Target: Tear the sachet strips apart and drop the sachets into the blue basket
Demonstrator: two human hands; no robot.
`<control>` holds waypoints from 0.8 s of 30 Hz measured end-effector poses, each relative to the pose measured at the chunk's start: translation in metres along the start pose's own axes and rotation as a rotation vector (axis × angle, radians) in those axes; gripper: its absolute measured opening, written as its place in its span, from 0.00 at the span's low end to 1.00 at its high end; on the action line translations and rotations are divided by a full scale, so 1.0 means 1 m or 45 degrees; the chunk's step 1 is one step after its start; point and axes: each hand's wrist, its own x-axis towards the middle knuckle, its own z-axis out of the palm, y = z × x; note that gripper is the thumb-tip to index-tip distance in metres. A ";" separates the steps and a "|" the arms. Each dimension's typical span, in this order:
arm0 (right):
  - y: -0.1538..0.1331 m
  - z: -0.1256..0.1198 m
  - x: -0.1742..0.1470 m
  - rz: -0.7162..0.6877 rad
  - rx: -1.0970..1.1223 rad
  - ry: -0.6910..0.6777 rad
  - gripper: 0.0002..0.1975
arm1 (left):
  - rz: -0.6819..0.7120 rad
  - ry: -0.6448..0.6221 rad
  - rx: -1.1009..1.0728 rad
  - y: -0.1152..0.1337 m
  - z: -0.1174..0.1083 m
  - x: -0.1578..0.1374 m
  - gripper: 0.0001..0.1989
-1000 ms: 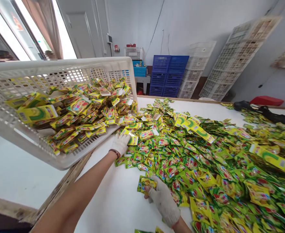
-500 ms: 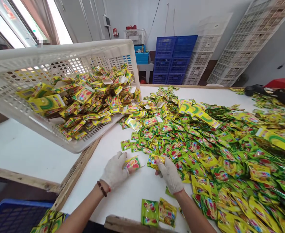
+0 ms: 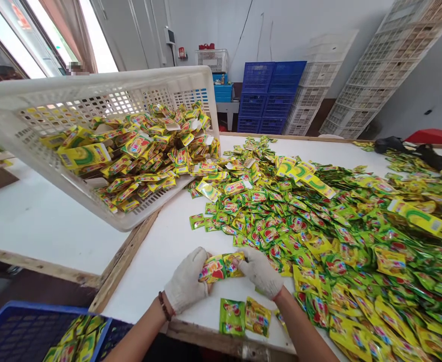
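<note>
My left hand [image 3: 189, 279], in a white knitted glove, grips a small printed carton [image 3: 212, 270] with a watermelon picture. A yellow and green sachet [image 3: 231, 264] is pinched in my gloved right hand [image 3: 261, 271]. Its near end meets the right end of the carton; how far it reaches inside I cannot tell. Close to the table's front edge lie a green sachet [image 3: 232, 315] and a yellow sachet [image 3: 257, 317], side by side. A large heap of sachets [image 3: 319, 241] spreads to the right of my hands.
A tilted white crate [image 3: 121, 221] full of cartons rests on the left, with some cartons spilling onto the heap. Below the table's wooden edge [image 3: 111, 279] stands a blue crate [image 3: 2, 322] holding cartons. Blue crates [image 3: 271, 90] and white crates [image 3: 371, 85] are stacked behind.
My hands have come together and the sachet now meets the carton's end; before, they were apart. My left hand has moved slightly right and down. The view has shifted slightly.
</note>
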 end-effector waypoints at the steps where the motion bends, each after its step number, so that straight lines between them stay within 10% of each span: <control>1: -0.002 0.001 -0.001 -0.012 -0.029 -0.044 0.08 | 0.030 -0.042 0.008 0.000 0.000 0.000 0.18; 11: 0.003 0.013 -0.013 0.137 0.007 0.202 0.09 | -0.003 0.014 -0.121 0.008 0.006 -0.005 0.18; 16: 0.001 0.022 -0.018 -0.088 -0.089 0.485 0.05 | -0.053 0.085 -0.204 0.010 0.011 -0.009 0.19; 24: -0.008 0.022 -0.015 -0.225 -0.350 0.436 0.09 | -0.012 0.097 -0.096 0.009 0.014 -0.014 0.19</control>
